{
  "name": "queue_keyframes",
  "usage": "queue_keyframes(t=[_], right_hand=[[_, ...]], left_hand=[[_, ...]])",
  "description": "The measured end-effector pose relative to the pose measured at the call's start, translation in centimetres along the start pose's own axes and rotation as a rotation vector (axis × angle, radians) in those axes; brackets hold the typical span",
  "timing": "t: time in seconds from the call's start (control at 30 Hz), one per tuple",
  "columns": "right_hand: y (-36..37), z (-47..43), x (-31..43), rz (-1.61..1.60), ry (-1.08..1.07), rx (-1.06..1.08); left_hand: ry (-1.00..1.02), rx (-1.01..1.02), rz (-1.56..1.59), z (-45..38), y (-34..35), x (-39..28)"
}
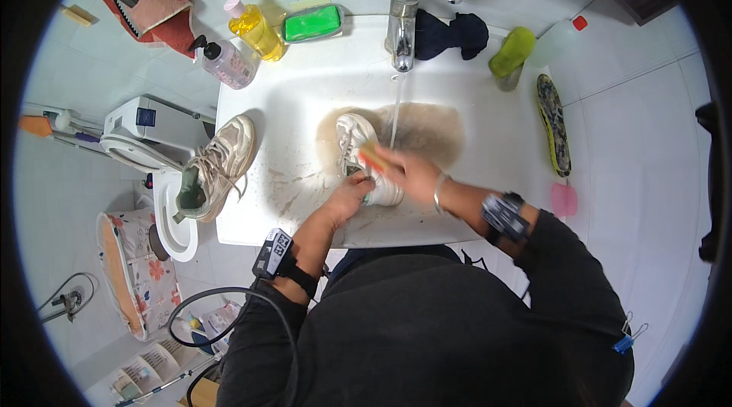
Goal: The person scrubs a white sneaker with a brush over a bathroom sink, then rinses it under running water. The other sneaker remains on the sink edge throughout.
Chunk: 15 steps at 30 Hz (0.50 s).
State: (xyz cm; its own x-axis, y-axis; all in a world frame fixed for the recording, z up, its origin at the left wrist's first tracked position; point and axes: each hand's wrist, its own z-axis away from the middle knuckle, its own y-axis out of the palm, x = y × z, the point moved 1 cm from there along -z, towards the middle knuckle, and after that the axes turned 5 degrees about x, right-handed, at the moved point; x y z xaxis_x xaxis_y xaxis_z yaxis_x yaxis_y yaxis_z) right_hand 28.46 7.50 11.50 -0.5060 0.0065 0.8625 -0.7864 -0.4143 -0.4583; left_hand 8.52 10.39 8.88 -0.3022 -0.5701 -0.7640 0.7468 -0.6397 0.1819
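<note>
A white sneaker (357,132) lies in the white washbasin (497,138), its toe pointing to the faucet. My left hand (347,198) grips it at the ankle opening. In my right hand (416,175) is a small brush (374,156), blurred, against the shoe's side; its bristles are hard to make out. Water runs from the chrome faucet (402,23) into brownish water beside the shoe. A second, dirty-looking sneaker (220,164) with loose laces rests on the basin's left rim.
Along the back rim stand a pump bottle (230,66), a bottle of yellow liquid (257,32), green soap (311,23) in a dish and a dark cloth (449,35). A yellow-green brush (512,53) and a patterned insole (553,124) lie at the right. A toilet (177,218) stands left.
</note>
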Motion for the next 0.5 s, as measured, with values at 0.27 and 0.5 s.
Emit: queue_keyframes(t=[0.27, 0.5], right_hand=[[-0.5, -1.2, 2.9, 0.361, 0.166, 0.314], [-0.9, -1.6, 2.6, 0.296, 0.276, 0.404]], left_hand=[[0.052, -0.059, -0.123, -0.9, -0.6, 1.3], [0.044, -0.035, -0.199, -1.3, -0.1, 1.9]])
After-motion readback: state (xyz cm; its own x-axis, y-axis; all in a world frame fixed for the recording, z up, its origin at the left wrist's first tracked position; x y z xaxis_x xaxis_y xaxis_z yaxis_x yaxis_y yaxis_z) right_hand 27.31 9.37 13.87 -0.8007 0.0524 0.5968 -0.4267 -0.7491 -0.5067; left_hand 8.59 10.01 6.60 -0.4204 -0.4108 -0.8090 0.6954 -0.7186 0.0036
